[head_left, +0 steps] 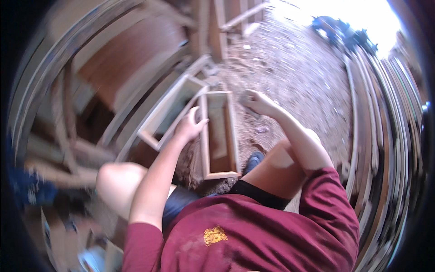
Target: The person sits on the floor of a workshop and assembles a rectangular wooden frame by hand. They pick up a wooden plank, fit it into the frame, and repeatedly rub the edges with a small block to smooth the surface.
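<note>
A narrow wooden box frame (205, 136) stands upright between my knees, its open side facing up. Against its left side leans a second wooden frame (152, 141), tilted away to the left. My left hand (189, 126) is at the gap between the two, thumb and fingers apart, with the thumb at the box's left wall. Beyond the box's far right corner, my right hand (259, 102) is closed in the air, apart from the wood. Something dull and greyish shows at its fingers, too blurred to name.
Long boards (371, 136) lie stacked along the right. Brown wooden panels (136, 59) and timber fill the left. The ground (294, 68) ahead is strewn with shavings and small scraps. Dark bluish objects (340, 34) sit at the far right, blurred.
</note>
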`<state>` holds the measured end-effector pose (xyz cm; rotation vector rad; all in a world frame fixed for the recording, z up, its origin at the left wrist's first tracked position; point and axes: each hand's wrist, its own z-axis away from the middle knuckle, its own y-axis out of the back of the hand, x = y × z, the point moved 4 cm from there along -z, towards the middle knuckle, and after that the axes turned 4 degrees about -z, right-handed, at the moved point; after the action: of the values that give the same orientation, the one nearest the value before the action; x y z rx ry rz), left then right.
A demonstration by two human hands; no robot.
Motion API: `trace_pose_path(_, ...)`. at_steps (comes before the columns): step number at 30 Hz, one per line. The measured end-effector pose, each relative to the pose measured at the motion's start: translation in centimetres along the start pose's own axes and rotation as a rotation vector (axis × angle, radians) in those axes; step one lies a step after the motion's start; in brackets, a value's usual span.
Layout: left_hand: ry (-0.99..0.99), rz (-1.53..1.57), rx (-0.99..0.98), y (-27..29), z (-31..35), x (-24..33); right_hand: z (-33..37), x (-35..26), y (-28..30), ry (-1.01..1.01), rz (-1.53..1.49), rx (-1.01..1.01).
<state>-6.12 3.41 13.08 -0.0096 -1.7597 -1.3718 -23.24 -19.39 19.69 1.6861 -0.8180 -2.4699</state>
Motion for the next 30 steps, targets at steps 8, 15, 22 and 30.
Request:
trace_pose_path(8,0.257,0.394,-0.118,-14.6,-2.0,-4.5,-3.4,9.6,-2.1,0.395,0.442,-0.048)
trace_pose_path(15,0.503,0.544,-0.057,-14.7,-4.5,-13.8,-4.9,7.2,-8.3,0.413,0.702,-0.220)
trace_pose_path(22,0.463,0.380,-0.024,-14.3,-4.4,-9.7,-4.4,10.5,-5.8,0.400,0.524,-0.290)
trace_pose_path(30,0.417,0.194,-0.003,-15.0,-1.7,-8.5,1.8,7.2,-5.4,0.223,0.742,-0.315)
